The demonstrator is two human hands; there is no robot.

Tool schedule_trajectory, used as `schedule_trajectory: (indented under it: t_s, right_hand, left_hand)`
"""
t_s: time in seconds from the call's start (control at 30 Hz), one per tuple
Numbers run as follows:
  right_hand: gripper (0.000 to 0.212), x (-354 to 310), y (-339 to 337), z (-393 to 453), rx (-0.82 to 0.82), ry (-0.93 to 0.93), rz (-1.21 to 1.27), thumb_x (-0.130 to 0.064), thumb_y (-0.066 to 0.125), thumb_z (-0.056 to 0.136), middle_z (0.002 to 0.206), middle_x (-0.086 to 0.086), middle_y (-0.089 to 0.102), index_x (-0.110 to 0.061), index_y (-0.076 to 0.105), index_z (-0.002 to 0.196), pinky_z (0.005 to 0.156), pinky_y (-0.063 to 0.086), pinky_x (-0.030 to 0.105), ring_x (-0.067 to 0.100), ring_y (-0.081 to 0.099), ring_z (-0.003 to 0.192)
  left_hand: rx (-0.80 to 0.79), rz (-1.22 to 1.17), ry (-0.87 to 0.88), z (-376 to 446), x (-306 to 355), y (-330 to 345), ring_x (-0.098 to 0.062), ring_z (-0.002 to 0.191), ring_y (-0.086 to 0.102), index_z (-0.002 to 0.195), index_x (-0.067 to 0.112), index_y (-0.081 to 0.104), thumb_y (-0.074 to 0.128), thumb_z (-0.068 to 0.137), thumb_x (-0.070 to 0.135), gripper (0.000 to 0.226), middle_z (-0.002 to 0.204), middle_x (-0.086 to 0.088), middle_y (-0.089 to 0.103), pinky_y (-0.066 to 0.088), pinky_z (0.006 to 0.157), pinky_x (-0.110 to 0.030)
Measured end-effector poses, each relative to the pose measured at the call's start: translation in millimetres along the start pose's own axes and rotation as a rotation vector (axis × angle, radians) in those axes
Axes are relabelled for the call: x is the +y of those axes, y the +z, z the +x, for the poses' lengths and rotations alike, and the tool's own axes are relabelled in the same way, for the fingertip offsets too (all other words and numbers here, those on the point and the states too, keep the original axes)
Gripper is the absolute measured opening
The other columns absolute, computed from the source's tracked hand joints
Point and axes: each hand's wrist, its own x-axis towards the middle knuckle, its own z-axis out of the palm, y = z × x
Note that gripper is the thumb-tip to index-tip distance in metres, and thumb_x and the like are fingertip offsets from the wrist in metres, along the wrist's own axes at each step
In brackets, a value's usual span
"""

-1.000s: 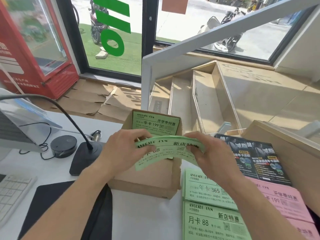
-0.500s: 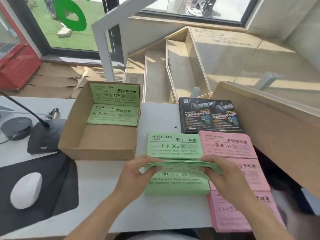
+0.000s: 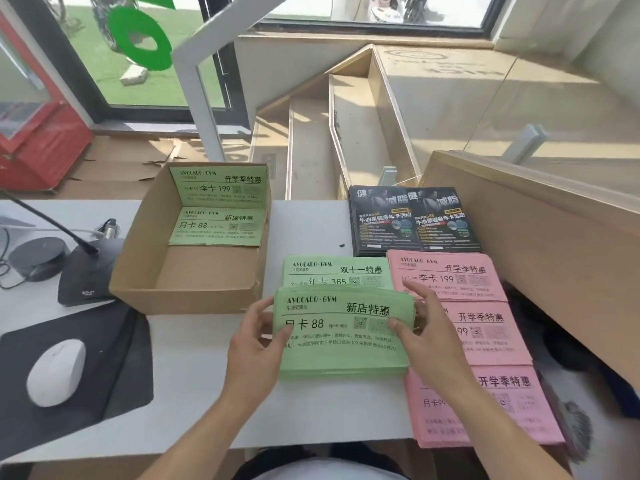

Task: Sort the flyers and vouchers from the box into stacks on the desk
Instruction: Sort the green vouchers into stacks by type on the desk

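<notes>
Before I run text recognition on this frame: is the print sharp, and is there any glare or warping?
Head view: large headings on the green voucher stack between the hands read sharp; fine print is soft; the near pink stack blurs. Hard sunlight washes out the stairs, not the desk. Wide-angle bending shows at the edges.

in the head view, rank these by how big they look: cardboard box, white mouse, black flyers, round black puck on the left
1. cardboard box
2. black flyers
3. white mouse and round black puck: these two look much alike, and the mouse lies nearer the camera, so I leave them unranked.
</notes>
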Motion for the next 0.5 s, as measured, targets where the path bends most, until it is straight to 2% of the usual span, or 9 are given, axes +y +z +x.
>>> schedule_trajectory:
  t_s: [0.07, 0.17, 0.27, 0.33, 0.37, 0.43, 0.5]
  right_hand:
    - [0.067, 2.1, 2.0, 4.5, -0.023, 0.037, -0.077, -0.018, 0.072, 0.092, 0.107, -0.016, 0.062, -0.052, 0.036, 0.136, 0.067, 0.059, 0.027, 0.0, 0.068, 0.084]
    - [0.076, 9.3, 13.2, 6.1, -0.028, 0.052, -0.177, -0.017, 0.074, 0.089, 0.11, -0.017, 0.058, -0.051, 0.032, 0.143, 0.073, 0.06, 0.035, 0.005, 0.067, 0.084]
    - [0.076, 19.4, 23.2, 5.3, 0.064, -0.054, -0.406, -0.022, 0.075, 0.088, 0.124, -0.017, 0.051, -0.042, 0.033, 0.148, 0.09, 0.055, 0.036, 0.006, 0.059, 0.105]
    - [0.071, 25.5, 24.6, 7.1, 0.151, -0.159, -0.683, -0.029, 0.078, 0.083, 0.133, -0.008, 0.047, -0.03, 0.043, 0.145, 0.1, 0.048, 0.037, 0.015, 0.051, 0.119]
    - [0.065, 26.2, 24.4, 7.1, 0.158, -0.206, -0.741, -0.034, 0.079, 0.081, 0.133, -0.006, 0.048, -0.028, 0.05, 0.139, 0.103, 0.045, 0.038, 0.018, 0.049, 0.121]
    - [0.056, 22.9, 25.2, 3.3, 0.028, -0.262, -0.726, -0.046, 0.077, 0.08, 0.13, -0.01, 0.051, -0.031, 0.056, 0.13, 0.107, 0.039, 0.036, 0.015, 0.047, 0.123]
    - [0.058, 20.3, 31.3, -6.0, -0.2, -0.304, -0.756, -0.052, 0.073, 0.081, 0.137, -0.015, 0.045, -0.038, 0.053, 0.133, 0.113, 0.03, 0.032, 0.01, 0.038, 0.13]
  left_hand:
    - [-0.016, 0.055, -0.05, 1.1, -6.7, -2.6, -0.01, 0.078, 0.065, 0.125, 0.042, 0.052, 0.075, 0.088, 0.011, 0.053, 0.095, 0.002, 0.072, 0.048, 0.065, -0.013]
    - [-0.056, 0.136, -0.179, 1.0, -20.2, -2.4, -0.014, 0.076, 0.063, 0.134, 0.037, 0.049, 0.077, 0.086, 0.013, 0.061, 0.097, 0.002, 0.067, 0.049, 0.066, -0.017]
    - [-0.039, 0.183, -0.209, 0.1, -23.7, -0.8, -0.014, 0.078, 0.064, 0.139, 0.031, 0.048, 0.079, 0.085, 0.017, 0.064, 0.103, 0.008, 0.064, 0.049, 0.068, -0.02]
    - [-0.022, 0.192, -0.215, -0.6, -22.9, -0.7, -0.009, 0.09, 0.063, 0.14, 0.032, 0.047, 0.08, 0.084, 0.022, 0.066, 0.114, 0.014, 0.061, 0.048, 0.075, -0.021]
    - [-0.029, 0.184, -0.225, -1.6, -21.8, -0.5, -0.008, 0.1, 0.061, 0.142, 0.031, 0.045, 0.08, 0.085, 0.023, 0.067, 0.122, 0.015, 0.058, 0.048, 0.082, -0.023]
    - [-0.073, 0.131, -0.264, -4.3, -19.6, 1.8, -0.009, 0.117, 0.056, 0.144, 0.029, 0.043, 0.079, 0.086, 0.022, 0.069, 0.129, 0.017, 0.055, 0.045, 0.095, -0.026]
    - [-0.124, 0.023, -0.322, -8.0, -14.8, 5.7, -0.005, 0.121, 0.056, 0.141, 0.029, 0.045, 0.079, 0.085, 0.014, 0.067, 0.123, 0.022, 0.059, 0.043, 0.099, -0.025]
